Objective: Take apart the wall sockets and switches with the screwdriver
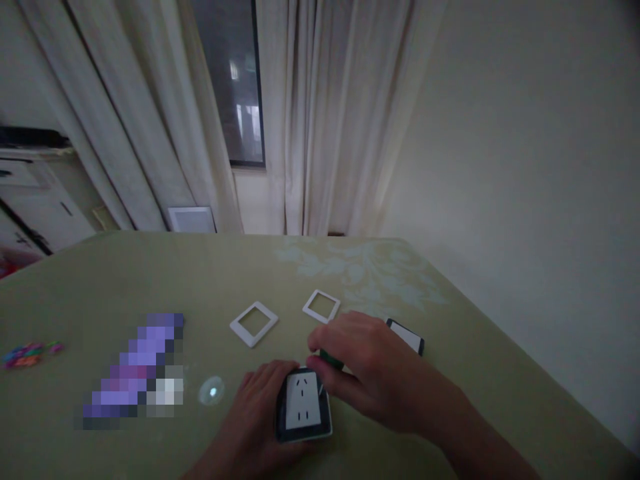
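Socket panel [303, 402]: where does it lie from your two hands?

It sits at the near middle of the surface [165, 273], face up, between them. Your left hand [260, 410] is the nearer one, touching its left side. Your right hand [370, 360] is just beyond its far right corner.

And its long axis?

Near to far, with the paired upright slots at the end toward you.

What do you have in your grasp?

Your left hand is closed around the panel's left side. Your right hand is clenched on a green handle [331, 360], mostly hidden by your fingers. I cannot tell whether its tip touches the panel.

So which relation counts?

In my judgement, the short line from your right hand to the panel's right edge, running near and left. The left white frame [241, 333] and the right white frame [316, 315] lie farther off, apart from the panel.
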`<state>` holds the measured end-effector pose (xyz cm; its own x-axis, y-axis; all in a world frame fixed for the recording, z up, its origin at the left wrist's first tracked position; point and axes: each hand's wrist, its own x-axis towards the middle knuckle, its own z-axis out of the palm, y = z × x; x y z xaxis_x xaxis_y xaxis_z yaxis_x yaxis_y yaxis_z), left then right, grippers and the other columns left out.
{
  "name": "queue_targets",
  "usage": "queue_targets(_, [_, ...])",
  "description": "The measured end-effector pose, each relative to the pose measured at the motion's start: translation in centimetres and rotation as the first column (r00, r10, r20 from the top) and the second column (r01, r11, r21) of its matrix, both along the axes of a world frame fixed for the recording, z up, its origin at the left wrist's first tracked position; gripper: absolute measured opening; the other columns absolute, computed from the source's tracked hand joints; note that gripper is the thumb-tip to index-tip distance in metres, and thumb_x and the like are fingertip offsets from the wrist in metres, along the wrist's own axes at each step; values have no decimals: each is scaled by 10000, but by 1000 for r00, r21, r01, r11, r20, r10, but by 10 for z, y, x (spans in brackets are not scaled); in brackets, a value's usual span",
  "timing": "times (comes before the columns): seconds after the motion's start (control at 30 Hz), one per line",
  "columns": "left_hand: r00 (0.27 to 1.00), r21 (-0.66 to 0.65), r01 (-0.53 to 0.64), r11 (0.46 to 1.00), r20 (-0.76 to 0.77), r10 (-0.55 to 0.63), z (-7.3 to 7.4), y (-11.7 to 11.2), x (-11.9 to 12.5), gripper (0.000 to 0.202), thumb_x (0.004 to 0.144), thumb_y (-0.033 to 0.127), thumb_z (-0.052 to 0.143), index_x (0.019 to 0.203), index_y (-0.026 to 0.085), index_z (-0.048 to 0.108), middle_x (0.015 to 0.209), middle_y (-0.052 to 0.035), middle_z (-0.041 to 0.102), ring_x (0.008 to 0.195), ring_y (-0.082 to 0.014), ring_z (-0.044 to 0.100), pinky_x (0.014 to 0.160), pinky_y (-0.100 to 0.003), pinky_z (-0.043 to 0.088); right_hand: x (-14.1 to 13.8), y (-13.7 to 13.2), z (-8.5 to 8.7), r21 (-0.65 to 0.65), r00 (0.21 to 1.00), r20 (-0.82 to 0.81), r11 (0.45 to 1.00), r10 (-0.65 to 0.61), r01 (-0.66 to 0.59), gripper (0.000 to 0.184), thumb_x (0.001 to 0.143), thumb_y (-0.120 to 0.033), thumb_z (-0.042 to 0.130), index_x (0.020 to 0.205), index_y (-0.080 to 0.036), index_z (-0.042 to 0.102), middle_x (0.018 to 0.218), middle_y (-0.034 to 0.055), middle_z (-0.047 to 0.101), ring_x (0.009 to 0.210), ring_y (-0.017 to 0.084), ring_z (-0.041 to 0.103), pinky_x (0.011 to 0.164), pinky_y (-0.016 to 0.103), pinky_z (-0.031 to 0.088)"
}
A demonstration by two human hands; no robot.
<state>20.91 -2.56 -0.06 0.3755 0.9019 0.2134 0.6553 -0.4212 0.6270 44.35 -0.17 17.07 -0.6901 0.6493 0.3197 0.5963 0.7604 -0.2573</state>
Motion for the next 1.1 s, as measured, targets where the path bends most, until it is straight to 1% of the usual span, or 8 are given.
queue_targets(0.13, [1000, 3, 28, 1000, -10, -28, -1, 2, -1, 838, 666, 344, 951, 1430, 301, 610, 1372, -99, 752, 1224, -402, 709, 1057, -551, 543, 7, 1, 10, -61, 1000, 7, 998, 22, -22, 132, 1104, -276, 577, 1190, -199, 642, 1049, 68, 766, 954, 214, 694, 842, 317, 458])
queue_targets(0.23, [999, 27, -9, 1000, -30, 10, -8, 0, -1, 908, 618, 338, 970, 1450, 297, 608, 1388, -107, 750, 1250, -416, 699, 1079, -561, 524, 7, 4, 14, -65, 946, 174, 955, -275, 290, 237, 1109, -406, 561, 1077, -193, 658, 904, 86, 771, 805, 242, 709, 696, 321, 413])
queue_targets(0.33, [997, 59, -68, 996, -38, 70, -15, -4, 1, 887, 645, 356, 960, 1459, 297, 613, 1408, -114, 744, 1263, -417, 694, 1087, -555, 522, 4, 7, 12, 54, 757, 302, 803, -579, 593, 417, 1118, -554, 504, 984, -191, 660, 752, 93, 741, 664, 257, 675, 603, 323, 299])
queue_targets(0.5, [1000, 46, -7, 999, -30, 8, -15, -1, -1, 823, 700, 425, 944, 1442, 285, 617, 1367, -114, 759, 1223, -402, 716, 1036, -524, 564, 6, 3, 13, 17, 987, 137, 997, -83, 81, 175, 1120, -279, 546, 989, -192, 624, 953, 55, 754, 848, 198, 662, 795, 311, 435])
queue_targets(0.6, [999, 23, 35, 999, -42, -34, -10, 2, -2, 793, 716, 434, 941, 1424, 280, 621, 1354, -117, 760, 1203, -399, 722, 1024, -531, 570, 4, -1, 17, 46, 978, 122, 983, 170, -176, 115, 1102, -234, 567, 1020, -179, 626, 1035, 64, 752, 925, 192, 651, 875, 303, 444])
queue_targets(0.8, [998, 32, 32, 999, -63, -30, -6, 2, -2, 813, 704, 353, 923, 1449, 276, 606, 1402, -123, 746, 1244, -409, 716, 1058, -562, 559, 2, 5, 9, 85, 920, 222, 947, -322, 310, 421, 1112, -592, 538, 1023, -198, 655, 789, 51, 746, 671, 207, 627, 614, 321, 254])
queue_targets(1.0, [999, 54, 28, 998, -46, -26, -10, 4, -4, 800, 697, 381, 929, 1432, 275, 630, 1394, -120, 763, 1246, -411, 727, 1060, -554, 572, 14, 9, 19, -88, 992, 105, 994, 74, -65, 131, 1117, -312, 586, 1131, -188, 629, 1034, 66, 760, 916, 191, 672, 828, 296, 428])
queue_targets(1.1, [998, 54, 36, 998, -58, -32, -11, 3, -4, 807, 707, 351, 913, 1454, 271, 618, 1426, -120, 748, 1283, -414, 713, 1082, -568, 561, 10, 8, 24, -103, 979, 176, 987, -106, 126, 219, 1093, -386, 610, 1126, -172, 643, 954, 77, 760, 815, 200, 659, 722, 295, 389])
